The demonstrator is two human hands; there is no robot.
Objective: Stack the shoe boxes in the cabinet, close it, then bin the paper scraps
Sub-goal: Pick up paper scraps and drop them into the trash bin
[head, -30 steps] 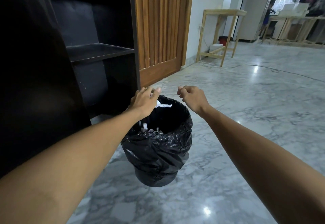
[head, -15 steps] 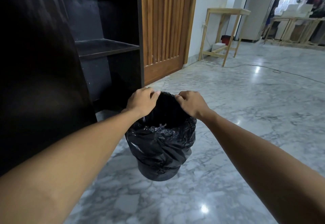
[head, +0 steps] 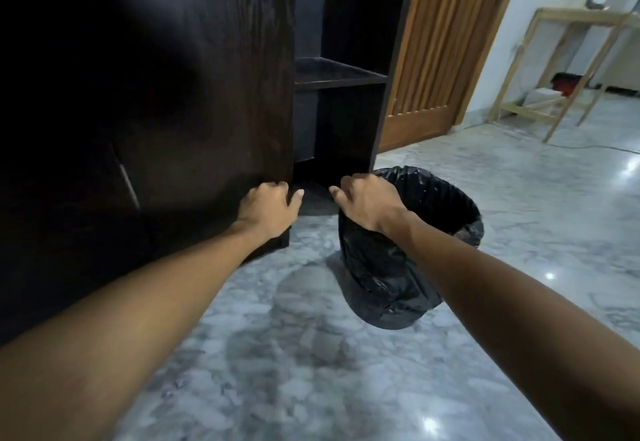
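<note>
A round bin lined with a black bag [head: 391, 267] stands on the marble floor, right of the dark cabinet [head: 145, 94]. Its inside is dark and no paper scraps show. My right hand [head: 367, 201] rests on the bin's near-left rim, fingers curled over the liner edge. My left hand [head: 270, 208] hovers in front of the lower right corner of the cabinet's closed front panel. Its fingers are loosely bent, the thumb is spread, and nothing is in it. An open dark shelf section [head: 339, 73] sits behind the hands. No shoe boxes are visible.
A slatted wooden door [head: 440, 59] stands right of the shelves. A light wooden frame table [head: 571, 70] is at the far right, with a cable running along the floor near it. Grey marble floor [head: 311, 371] spreads in front.
My left hand has come off the bin's rim and moved left to the cabinet's corner. The right hand stays on the rim. The view has swung left and lower.
</note>
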